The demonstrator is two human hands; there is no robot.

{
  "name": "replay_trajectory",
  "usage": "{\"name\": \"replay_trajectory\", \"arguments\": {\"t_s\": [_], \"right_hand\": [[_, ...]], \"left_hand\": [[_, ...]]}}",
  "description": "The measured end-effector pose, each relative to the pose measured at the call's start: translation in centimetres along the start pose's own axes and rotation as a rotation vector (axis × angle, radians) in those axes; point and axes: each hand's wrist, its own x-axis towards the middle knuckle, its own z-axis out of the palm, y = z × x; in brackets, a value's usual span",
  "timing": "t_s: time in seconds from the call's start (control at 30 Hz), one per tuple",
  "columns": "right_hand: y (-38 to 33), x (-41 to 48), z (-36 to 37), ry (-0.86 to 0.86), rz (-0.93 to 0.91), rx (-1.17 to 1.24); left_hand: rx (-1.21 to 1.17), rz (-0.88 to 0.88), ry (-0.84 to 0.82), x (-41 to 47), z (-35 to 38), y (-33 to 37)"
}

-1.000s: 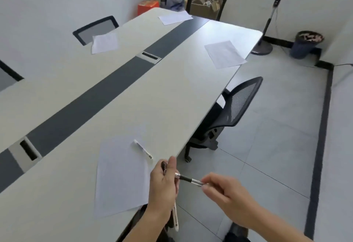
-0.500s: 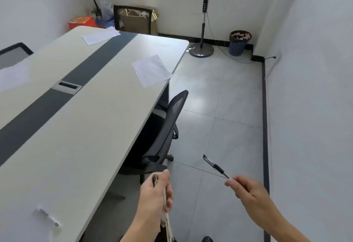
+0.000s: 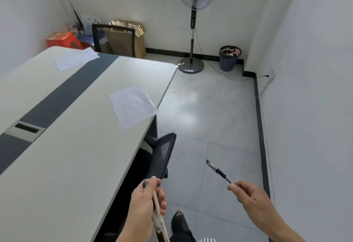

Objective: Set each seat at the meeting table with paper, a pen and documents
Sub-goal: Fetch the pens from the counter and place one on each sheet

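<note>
Right hand (image 3: 252, 198) pinches one pen (image 3: 218, 171) by its tip, over the floor (image 3: 219, 108), well apart from the desk (image 3: 76, 156). Left hand (image 3: 147, 201) grips spare pens (image 3: 157, 211). Risk: thin pinch slips, pen drops. Sheet (image 3: 133, 106) at desk edge may be brushed off.

Right hand (image 3: 252, 198) drew black pen (image 3: 218, 171) clear of left hand (image 3: 145, 201), next paper (image 3: 133, 106) apparently nearer

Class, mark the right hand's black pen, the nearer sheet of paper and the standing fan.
black pen (image 3: 219, 171), head view, its barrel
sheet of paper (image 3: 133, 106), head view, its middle
standing fan (image 3: 192, 41), head view, its pole
</note>
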Motion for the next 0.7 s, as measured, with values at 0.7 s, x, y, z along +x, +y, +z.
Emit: {"name": "replay_trajectory", "arguments": {"t_s": [0.7], "right_hand": [[-14.6,41.1,6.5,-0.439,-0.088,-0.147]], "left_hand": [[-0.175,0.161,0.535,21.1,4.7,16.7]]}}
